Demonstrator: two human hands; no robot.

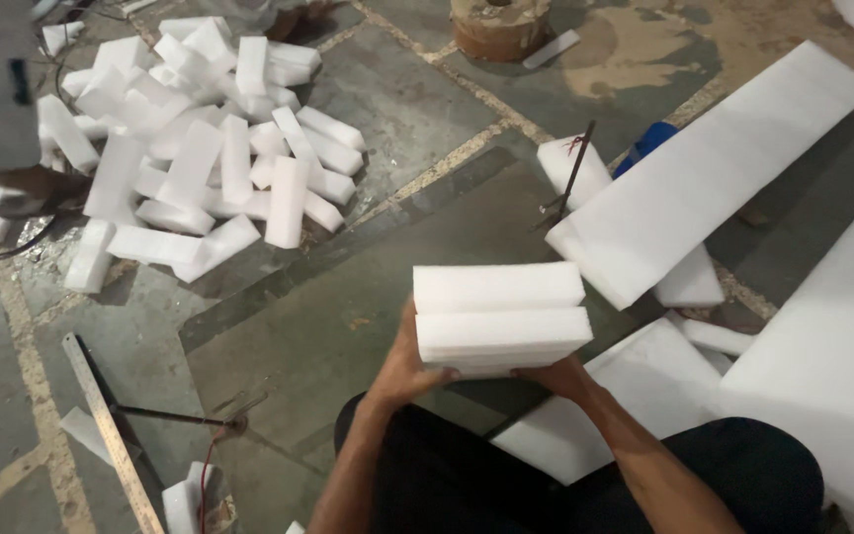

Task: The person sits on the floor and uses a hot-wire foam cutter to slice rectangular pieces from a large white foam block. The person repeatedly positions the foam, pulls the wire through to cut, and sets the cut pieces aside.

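1. Foam blocks (501,321): two white rectangular slabs, stacked flat one on the other, with matte, slightly grainy faces and square-cut edges. The stack sits in front of the person's knees, above the stone floor (397,119).
2. Left hand (405,368): closed against the left end and underside of the stack; fingers mostly hidden beneath the foam.
3. Right hand (557,376): wrapped under the lower right corner of the stack; only the knuckles and wrist show.
4. Legs: dark fabric, at the bottom edge, bent in a sitting posture.
5. Pile (200,148): many loose white foam blocks of like shape, heaped at random, upper left, well apart from the stack.
6. Sheet (724,168): long, flat white foam panel with smooth faces, lying diagonally at upper right. Further panels lie at the right edge and beside the right knee.
7. Ruler (111,435): narrow steel strip, lying on the floor at lower left.
8. Rod (570,178): thin dark metal tool, leaning by a foam offcut near the sheet.
9. Floor: grey stone slabs with pale joints, rough and stained.
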